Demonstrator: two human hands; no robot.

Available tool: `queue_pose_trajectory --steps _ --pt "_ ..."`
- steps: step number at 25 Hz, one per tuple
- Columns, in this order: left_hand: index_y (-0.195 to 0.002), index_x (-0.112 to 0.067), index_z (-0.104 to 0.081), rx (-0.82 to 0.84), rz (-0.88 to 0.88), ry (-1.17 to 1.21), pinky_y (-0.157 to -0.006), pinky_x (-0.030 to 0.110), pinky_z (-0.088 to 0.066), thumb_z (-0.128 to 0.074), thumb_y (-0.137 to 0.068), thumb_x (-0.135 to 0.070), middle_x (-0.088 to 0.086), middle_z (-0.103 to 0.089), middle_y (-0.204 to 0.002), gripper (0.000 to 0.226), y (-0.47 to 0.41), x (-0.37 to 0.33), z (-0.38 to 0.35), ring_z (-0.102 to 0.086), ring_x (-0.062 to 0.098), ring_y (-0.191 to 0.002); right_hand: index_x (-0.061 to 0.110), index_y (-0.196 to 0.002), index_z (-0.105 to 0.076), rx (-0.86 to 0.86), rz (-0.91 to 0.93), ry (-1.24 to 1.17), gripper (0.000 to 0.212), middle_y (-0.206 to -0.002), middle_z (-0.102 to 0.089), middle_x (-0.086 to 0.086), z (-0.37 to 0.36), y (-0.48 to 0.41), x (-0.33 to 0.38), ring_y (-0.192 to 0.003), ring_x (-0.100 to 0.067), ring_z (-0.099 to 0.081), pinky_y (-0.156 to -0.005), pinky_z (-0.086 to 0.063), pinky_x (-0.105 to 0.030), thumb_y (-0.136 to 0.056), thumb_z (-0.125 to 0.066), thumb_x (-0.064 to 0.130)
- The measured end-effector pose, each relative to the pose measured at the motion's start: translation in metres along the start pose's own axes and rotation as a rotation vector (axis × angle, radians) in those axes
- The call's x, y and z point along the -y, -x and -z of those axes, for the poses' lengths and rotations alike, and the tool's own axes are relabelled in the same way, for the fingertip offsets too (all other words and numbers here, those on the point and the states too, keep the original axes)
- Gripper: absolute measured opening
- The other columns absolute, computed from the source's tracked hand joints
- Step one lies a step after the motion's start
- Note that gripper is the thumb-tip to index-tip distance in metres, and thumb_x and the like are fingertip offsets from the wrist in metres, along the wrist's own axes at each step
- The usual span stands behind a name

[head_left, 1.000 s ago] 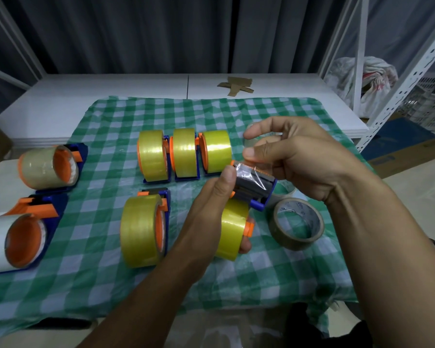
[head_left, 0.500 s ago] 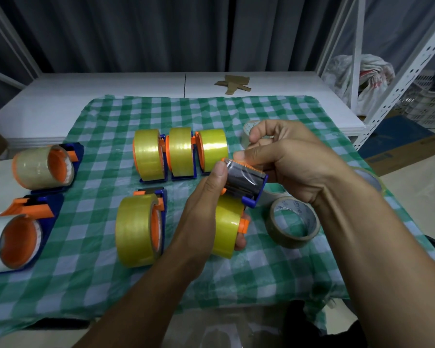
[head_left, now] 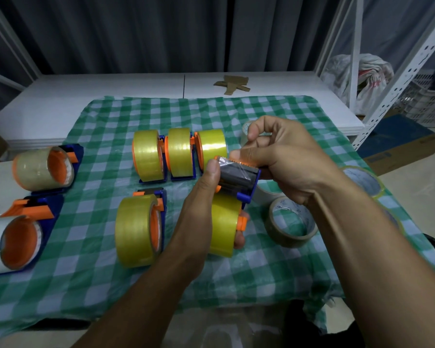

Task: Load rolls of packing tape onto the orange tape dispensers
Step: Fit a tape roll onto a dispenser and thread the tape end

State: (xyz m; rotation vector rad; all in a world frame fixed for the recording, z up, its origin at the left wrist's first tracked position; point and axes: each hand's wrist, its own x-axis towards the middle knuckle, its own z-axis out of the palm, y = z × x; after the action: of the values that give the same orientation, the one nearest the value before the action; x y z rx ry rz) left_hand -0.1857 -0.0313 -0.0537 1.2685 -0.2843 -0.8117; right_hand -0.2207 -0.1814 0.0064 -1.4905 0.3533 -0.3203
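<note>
My left hand (head_left: 199,212) grips an orange and blue tape dispenser (head_left: 239,179) that carries a yellow tape roll (head_left: 222,224), held above the checked cloth (head_left: 236,111). Its thumb lies on the dispenser's grey front. My right hand (head_left: 281,156) pinches the tape end at the dispenser's top edge. Three loaded dispensers (head_left: 177,151) stand in a row behind. Another loaded dispenser (head_left: 138,229) stands left of my left hand.
Two loaded dispensers (head_left: 43,168) (head_left: 15,242) lie at the cloth's left edge. A brown loose roll (head_left: 290,222) lies right of my hands, with more loose rolls (head_left: 362,180) further right. Cardboard scraps (head_left: 232,84) lie on the white table behind. A metal rack (head_left: 399,79) stands at right.
The right hand has shifted slightly down and left along the dispenser's top while still pinching the tape end. The left hand keeps its grip on the dispenser.
</note>
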Motion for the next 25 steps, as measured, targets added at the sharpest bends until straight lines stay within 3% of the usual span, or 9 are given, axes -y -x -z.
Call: queue_pose_trajectory --steps 14,21,25 --pt "-0.112 -0.010 -0.072 0.016 0.050 0.083 -0.054 0.034 -0.049 -0.046 -0.082 -0.077 0.026 -0.060 -0.083 0.078 -0.002 -0.001 -0.003 -0.057 0.030 -0.057 0.012 -0.083 -0.049 -0.022 0.044 0.001 0.034 -0.060 -0.064 -0.008 0.002 -0.004 -0.010 -0.051 -0.017 -0.062 -0.047 -0.051 -0.028 -0.079 -0.074 -0.012" --pt "-0.100 -0.017 -0.079 -0.002 0.050 0.089 -0.062 0.039 -0.050 -0.044 -0.088 -0.074 0.025 -0.066 -0.087 0.068 -0.001 -0.005 -0.007 -0.059 0.034 -0.070 0.011 -0.084 -0.050 -0.064 0.007 0.049 0.035 -0.061 -0.063 -0.008 0.004 -0.007 -0.023 -0.057 -0.023 -0.062 -0.054 -0.051 -0.033 -0.083 -0.063 -0.020" --pt "-0.107 -0.013 -0.076 0.009 0.106 0.061 -0.061 0.039 -0.052 -0.041 -0.083 -0.083 0.029 -0.065 -0.084 0.082 -0.003 -0.011 -0.003 -0.059 0.031 -0.057 0.011 -0.089 -0.053 -0.143 -0.070 0.031 0.023 -0.076 -0.064 -0.012 0.007 -0.010 -0.027 -0.057 -0.013 -0.068 -0.047 -0.053 -0.025 -0.089 -0.063 -0.010"
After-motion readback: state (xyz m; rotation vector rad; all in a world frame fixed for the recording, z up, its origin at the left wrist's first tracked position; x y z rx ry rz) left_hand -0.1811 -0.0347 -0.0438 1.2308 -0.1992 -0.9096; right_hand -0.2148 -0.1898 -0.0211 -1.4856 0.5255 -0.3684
